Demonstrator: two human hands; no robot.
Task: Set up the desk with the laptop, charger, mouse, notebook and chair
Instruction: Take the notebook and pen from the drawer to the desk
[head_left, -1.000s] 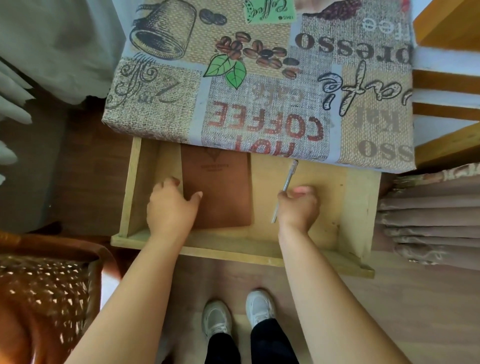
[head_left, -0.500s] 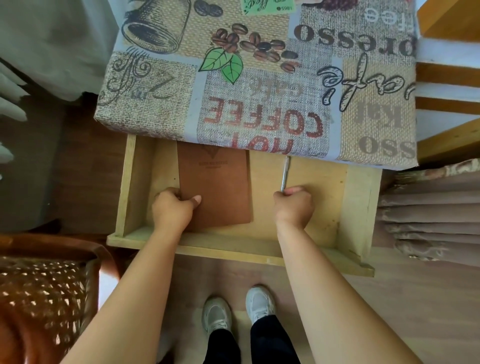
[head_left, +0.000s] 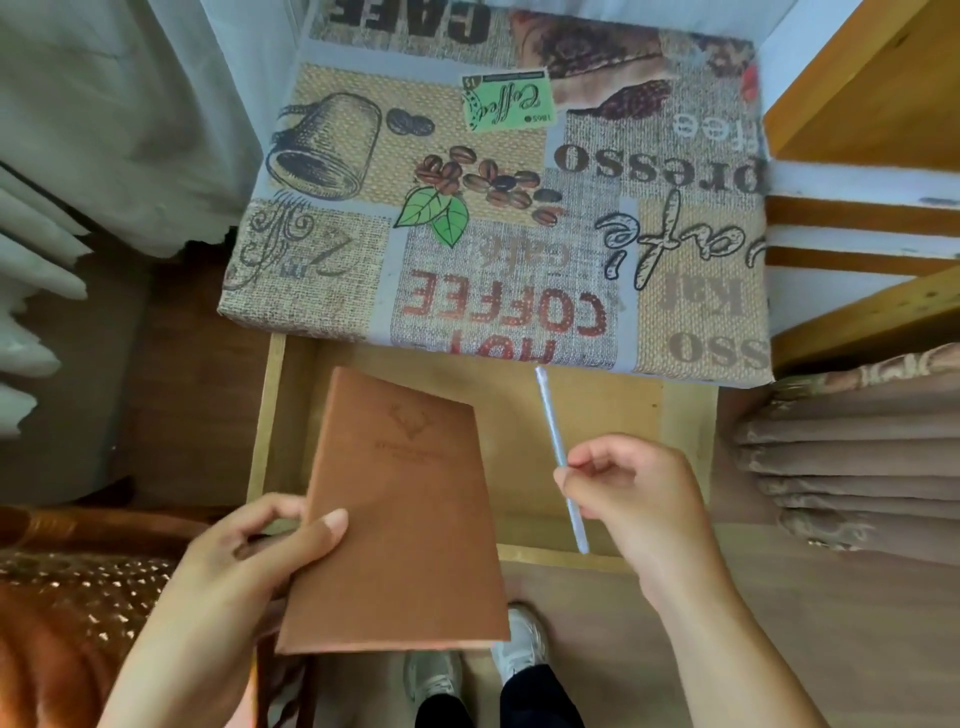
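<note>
— Notebook (head_left: 400, 514) first, yes? We hold it in our left hand (head_left: 249, 556), thumb pressed on the cover and the other fingers curled under its left edge. It is lifted above the front left part of the drawer (head_left: 597, 415) and hangs a little over the drawer's front rail, toward our shoes.

— Yes. Its long axis runs from us toward the desk (head_left: 509, 218), leaning slightly to the right at the far end. The desk top lies straight beyond the drawer, so we judge the next move is only up and forward, no turning needed.

— And to the right of the notebook, still over the drawer?

— The pen (head_left: 561, 462). Our right hand (head_left: 634, 499) pinches it between thumb and forefinger near the middle of its length, and the other fingers are curled in. The pen is also long from front to back of the drawer: far tip near the desk edge, near tip over the front rail.

— So both things point the same way, toward the desk.

— Yes, and each hand is about equally near to the desk edge. The cloth on the desk hangs over the back of the drawer, so we think both hands must rise above this edge before going forward. Left of the drawer, low beside the notebook, we see part of the chair (head_left: 72, 613); it is not yet at the desk.
</note>
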